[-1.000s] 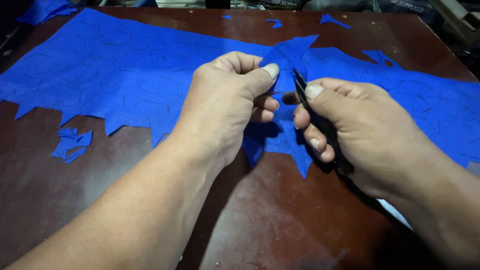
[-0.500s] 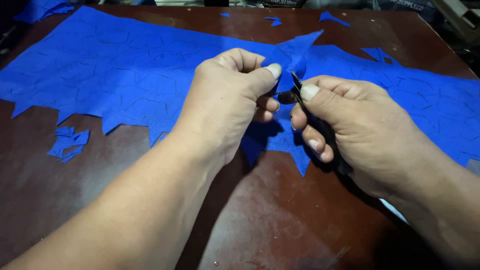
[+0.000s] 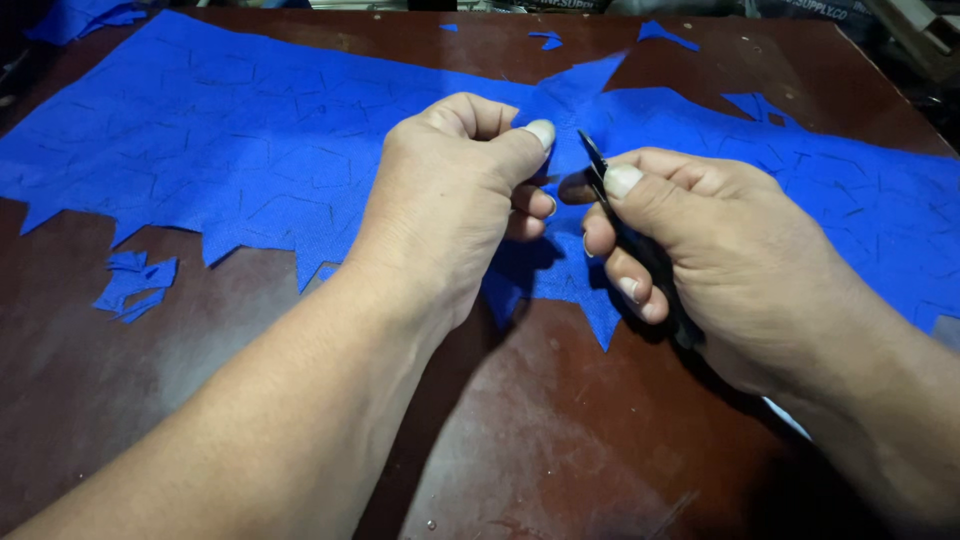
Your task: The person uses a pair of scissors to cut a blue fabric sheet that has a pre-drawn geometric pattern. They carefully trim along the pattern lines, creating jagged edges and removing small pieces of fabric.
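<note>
A long sheet of blue fabric (image 3: 250, 150), marked with dark cut lines and jagged along its near edge, lies across a dark brown table (image 3: 560, 440). My left hand (image 3: 450, 200) pinches a fold of the fabric at the middle, thumb on top. My right hand (image 3: 700, 250) grips small black snips (image 3: 595, 170), blades pointing up and away, right beside the pinched spot. The snips' handle is mostly hidden in my palm.
A small pile of blue offcuts (image 3: 135, 285) lies near the left table edge below the fabric. More blue scraps (image 3: 665, 33) sit at the far edge of the table. Cluttered items show past the far right corner.
Both hands stayed close together on the fabric. The snips' blades shifted slightly, and the fabric's raised point at the middle moved a little.
</note>
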